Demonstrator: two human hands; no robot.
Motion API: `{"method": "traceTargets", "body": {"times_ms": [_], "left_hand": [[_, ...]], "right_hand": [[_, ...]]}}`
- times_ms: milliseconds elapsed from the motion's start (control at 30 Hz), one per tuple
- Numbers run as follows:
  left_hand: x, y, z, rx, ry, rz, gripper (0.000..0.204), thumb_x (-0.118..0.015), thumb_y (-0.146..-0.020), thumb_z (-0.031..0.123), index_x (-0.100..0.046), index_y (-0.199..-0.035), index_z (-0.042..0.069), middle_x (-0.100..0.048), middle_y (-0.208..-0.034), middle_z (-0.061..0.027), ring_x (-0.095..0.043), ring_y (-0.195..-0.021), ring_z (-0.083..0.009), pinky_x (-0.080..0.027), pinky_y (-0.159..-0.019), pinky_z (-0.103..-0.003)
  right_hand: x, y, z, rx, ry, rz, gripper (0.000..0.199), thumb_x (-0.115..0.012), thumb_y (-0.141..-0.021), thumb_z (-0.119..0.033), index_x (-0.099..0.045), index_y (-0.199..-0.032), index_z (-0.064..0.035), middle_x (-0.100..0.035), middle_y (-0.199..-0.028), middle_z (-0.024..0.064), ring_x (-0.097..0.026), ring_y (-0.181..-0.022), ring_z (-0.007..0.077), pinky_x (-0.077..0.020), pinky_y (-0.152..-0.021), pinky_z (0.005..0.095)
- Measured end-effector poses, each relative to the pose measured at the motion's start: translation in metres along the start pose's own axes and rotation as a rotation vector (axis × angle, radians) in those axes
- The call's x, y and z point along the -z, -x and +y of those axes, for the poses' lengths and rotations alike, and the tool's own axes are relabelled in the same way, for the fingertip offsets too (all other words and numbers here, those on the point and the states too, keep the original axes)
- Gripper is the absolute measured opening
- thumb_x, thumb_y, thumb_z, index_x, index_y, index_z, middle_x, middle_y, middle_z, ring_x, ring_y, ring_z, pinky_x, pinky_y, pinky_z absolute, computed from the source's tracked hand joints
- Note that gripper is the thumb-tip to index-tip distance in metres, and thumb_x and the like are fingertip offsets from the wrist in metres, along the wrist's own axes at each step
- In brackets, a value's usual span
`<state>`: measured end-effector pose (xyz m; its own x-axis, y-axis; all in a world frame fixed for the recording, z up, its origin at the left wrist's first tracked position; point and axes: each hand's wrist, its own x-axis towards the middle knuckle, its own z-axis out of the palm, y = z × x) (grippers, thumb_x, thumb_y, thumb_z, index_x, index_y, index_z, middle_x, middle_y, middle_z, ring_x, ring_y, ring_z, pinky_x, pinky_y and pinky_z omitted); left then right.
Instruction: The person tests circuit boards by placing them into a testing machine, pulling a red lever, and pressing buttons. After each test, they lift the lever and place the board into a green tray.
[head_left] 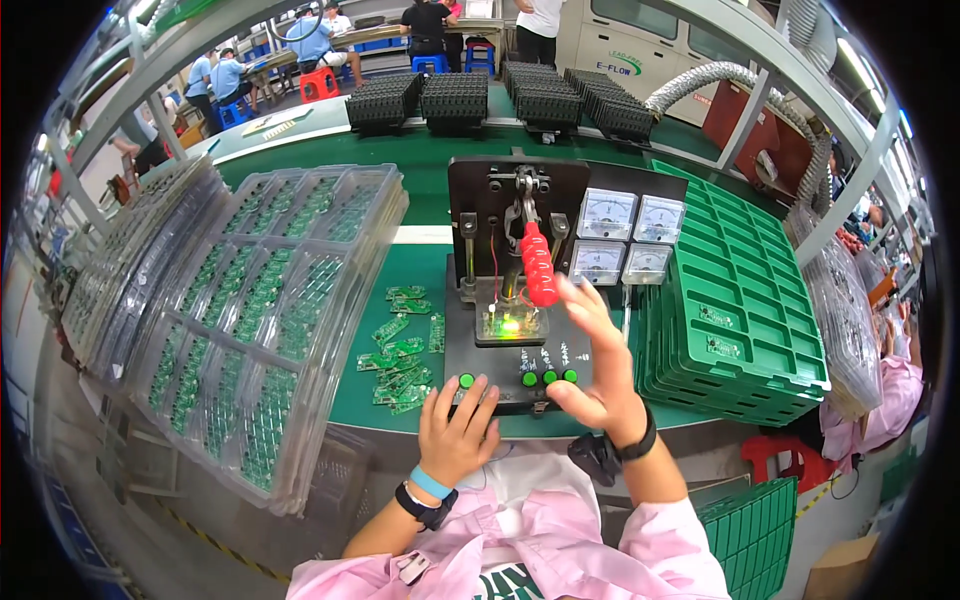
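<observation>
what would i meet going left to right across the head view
stacked clear trays, clear tray of green boards, loose green boards, left hand, red handle, right hand, green trays, clear trays at the right

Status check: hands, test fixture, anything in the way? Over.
Left hand by leftmost green button. Right hand open beside red handle, contact unclear. Test fixture showing yellow-green light. Loose circuit boards at its left; nothing visibly blocks the handle.
</observation>
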<state>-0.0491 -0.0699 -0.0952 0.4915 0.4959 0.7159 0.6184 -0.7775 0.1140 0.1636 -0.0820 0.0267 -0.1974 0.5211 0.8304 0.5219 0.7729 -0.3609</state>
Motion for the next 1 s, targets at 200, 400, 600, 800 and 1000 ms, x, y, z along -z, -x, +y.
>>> {"method": "traceTargets", "body": {"times_ms": [200, 400, 600, 800, 1000], "left_hand": [[-0.014, -0.002, 0.004, -0.02, 0.007, 0.119, 0.047, -0.067, -0.077, 0.02, -0.061, -0.123, 0.012, -0.058, -0.131, -0.0066, -0.049, -0.123, -0.0354, -0.043, -0.096, -0.046], [-0.02, -0.01, 0.009, -0.046, 0.01, 0.121, 0.046, -0.066, -0.077, 0.021, -0.06, -0.122, 0.011, -0.058, -0.129, -0.007, -0.049, -0.123, -0.0366, -0.044, -0.096, -0.045], [-0.024, -0.018, 0.017, 0.019, -0.044, 0.153, 0.047, -0.067, -0.077, 0.024, -0.059, -0.123, 0.016, -0.055, -0.132, -0.0073, -0.048, -0.124, -0.0406, -0.04, -0.098, -0.053], [-0.023, -0.02, 0.012, 0.064, -0.099, 0.064, 0.046, -0.07, -0.076, 0.028, -0.062, -0.121, 0.026, -0.053, -0.132, -0.0042, -0.047, -0.127, -0.0408, -0.032, -0.104, -0.057], [-0.025, -0.024, 0.01, 0.031, -0.018, 0.108, 0.047, -0.07, -0.076, 0.024, -0.059, -0.121, 0.02, -0.053, -0.131, -0.0078, -0.045, -0.129, -0.0436, -0.03, -0.104, -0.06]], "right_hand": [[0.004, 0.061, -0.025, -0.327, 0.497, -0.21, 0.071, -0.076, -0.076, -0.018, -0.045, -0.138, -0.0057, -0.05, -0.138, 0.0246, -0.049, -0.126, 0.0416, -0.0318, -0.11, 0.0518], [-0.017, 0.097, -0.022, -0.127, 0.531, 0.238, 0.058, -0.075, -0.076, -0.015, -0.056, -0.13, -0.0092, -0.058, -0.133, 0.0126, -0.055, -0.12, 0.0319, -0.0366, -0.106, 0.0473], [-0.014, 0.097, -0.016, -0.291, 0.609, -0.09, 0.043, -0.075, -0.074, -0.013, -0.067, -0.116, -0.0109, -0.065, -0.124, 0.0025, -0.059, -0.111, 0.0236, -0.0407, -0.1, 0.0432], [-0.01, 0.092, -0.01, -0.296, 0.549, -0.052, 0.041, -0.074, -0.073, -0.009, -0.068, -0.113, -0.0093, -0.065, -0.123, 0.0037, -0.059, -0.109, 0.023, -0.0421, -0.097, 0.0414], [0.001, 0.006, 0.019, -0.262, 0.455, -0.14, 0.03, -0.072, -0.075, -0.009, -0.067, -0.104, -0.0047, -0.067, -0.107, 0.0074, -0.062, -0.101, 0.0262, -0.044, -0.097, 0.0425]]}}
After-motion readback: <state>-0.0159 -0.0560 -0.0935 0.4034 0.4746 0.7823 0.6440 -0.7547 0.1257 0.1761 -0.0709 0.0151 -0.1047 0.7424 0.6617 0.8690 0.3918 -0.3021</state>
